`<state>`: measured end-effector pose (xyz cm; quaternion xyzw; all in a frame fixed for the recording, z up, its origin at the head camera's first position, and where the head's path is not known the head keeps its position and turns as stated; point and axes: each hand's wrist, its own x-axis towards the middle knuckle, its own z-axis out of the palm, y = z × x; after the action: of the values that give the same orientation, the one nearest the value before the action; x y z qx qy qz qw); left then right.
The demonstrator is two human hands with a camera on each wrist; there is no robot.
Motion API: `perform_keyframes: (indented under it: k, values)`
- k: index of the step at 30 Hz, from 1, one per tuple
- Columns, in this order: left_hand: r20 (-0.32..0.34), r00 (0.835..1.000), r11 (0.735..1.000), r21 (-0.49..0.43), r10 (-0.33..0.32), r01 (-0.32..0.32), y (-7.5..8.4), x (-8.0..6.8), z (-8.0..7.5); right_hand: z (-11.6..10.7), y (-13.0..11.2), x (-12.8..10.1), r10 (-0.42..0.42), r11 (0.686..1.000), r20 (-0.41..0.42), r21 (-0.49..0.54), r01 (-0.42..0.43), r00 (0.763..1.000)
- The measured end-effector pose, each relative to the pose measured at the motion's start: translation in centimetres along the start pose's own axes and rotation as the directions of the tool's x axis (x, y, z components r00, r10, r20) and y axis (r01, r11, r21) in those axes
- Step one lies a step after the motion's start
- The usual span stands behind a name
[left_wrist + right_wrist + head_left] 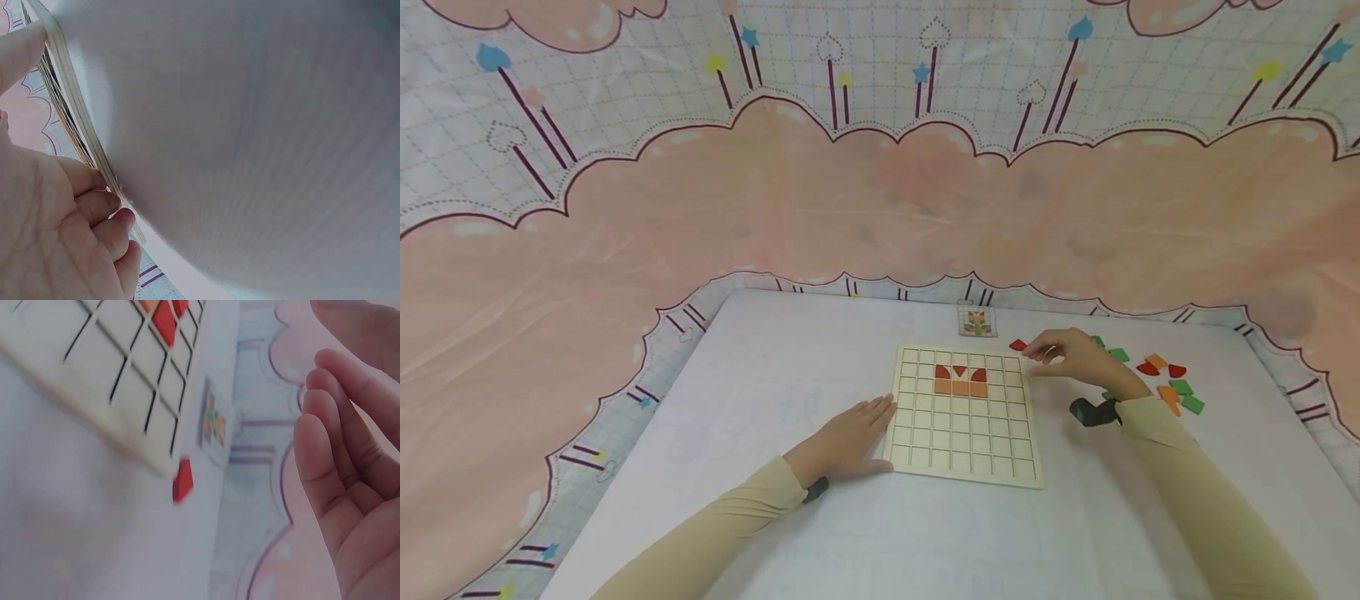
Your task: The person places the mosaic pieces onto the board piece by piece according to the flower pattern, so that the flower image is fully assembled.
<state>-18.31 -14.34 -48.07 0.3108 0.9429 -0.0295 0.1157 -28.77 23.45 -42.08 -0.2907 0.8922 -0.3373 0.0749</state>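
Head view: my left hand [848, 437] lies flat, fingers straight and together, against the left edge of the wooden grid board [964, 414], which sits near the middle of the tabletop [760, 392]. My right hand [1071, 357] hovers just off the board's far right corner, fingers loosely curled and holding nothing, next to a red tile [1017, 344] lying on the tabletop. I judge this tile light, thin and rigid, probably smooth-faced; best pinched by its opposite edges. Red and orange tiles [960, 380] already fill cells near the board's far edge. Loose tiles [1172, 385] lie toward the right edge; a pattern card [977, 321] lies beyond the board.

Left wrist view: my fingertips [119, 220] touch the board's edge [75, 100].

Right wrist view: my fingers [337, 456] are relaxed, slightly apart. The red tile [182, 480] lies just off the board's corner [164, 464], flat, one side rounded.
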Motion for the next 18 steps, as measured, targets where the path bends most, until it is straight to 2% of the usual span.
perform_keyframes:
  k: [7,14,18]
  values:
    - [0.0,1.0,1.0,0.009,0.0,0.0,0.0,0.1,0.0,-1.8,1.8,-2.5,0.046,0.997,-0.055,-0.064,-0.049,0.997]
    - [-0.003,1.0,1.0,0.007,0.003,-0.003,0.1,0.0,0.0,-2.4,4.0,-3.5,0.081,0.996,-0.052,-0.019,-0.082,0.995]
    - [-0.011,1.0,1.0,0.001,0.01,-0.01,0.1,-0.1,-0.1,-3.0,4.7,-4.2,0.154,0.988,-0.054,-0.011,-0.155,0.987]
